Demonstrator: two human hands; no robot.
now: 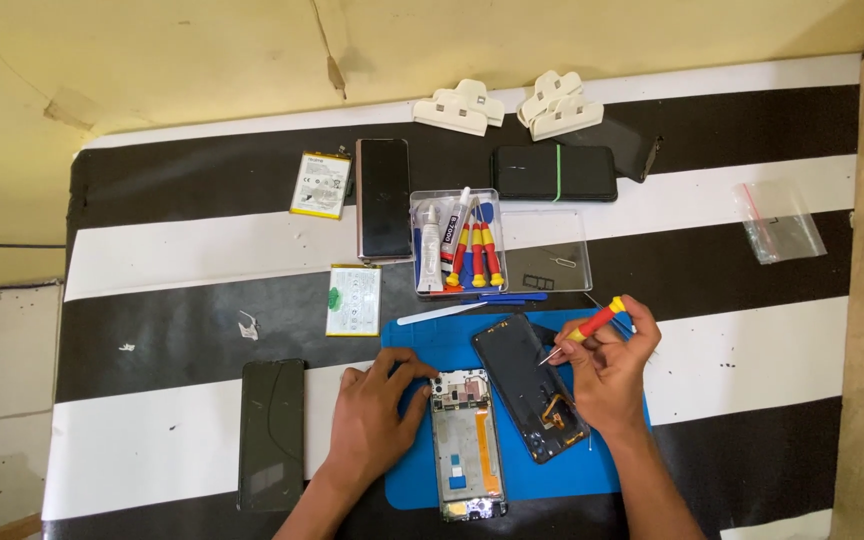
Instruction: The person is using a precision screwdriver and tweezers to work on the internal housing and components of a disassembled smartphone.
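My left hand [377,410] rests on the blue work mat [552,480], fingers touching the top left corner of an opened phone frame [467,445] with bare circuit parts. My right hand [607,375] holds a small screwdriver [584,330] with a red and yellow handle, its tip pointing down and left over a dark phone back cover [517,375] that lies tilted on the mat beside the frame.
A clear tool box [457,250] with screwdrivers and glue tubes stands behind the mat, its lid [547,250] beside it. Two flat batteries [320,185] [353,299], three other phones [384,198] [555,173] [272,432], white clips [462,107] and a plastic bag [780,222] lie on the striped table.
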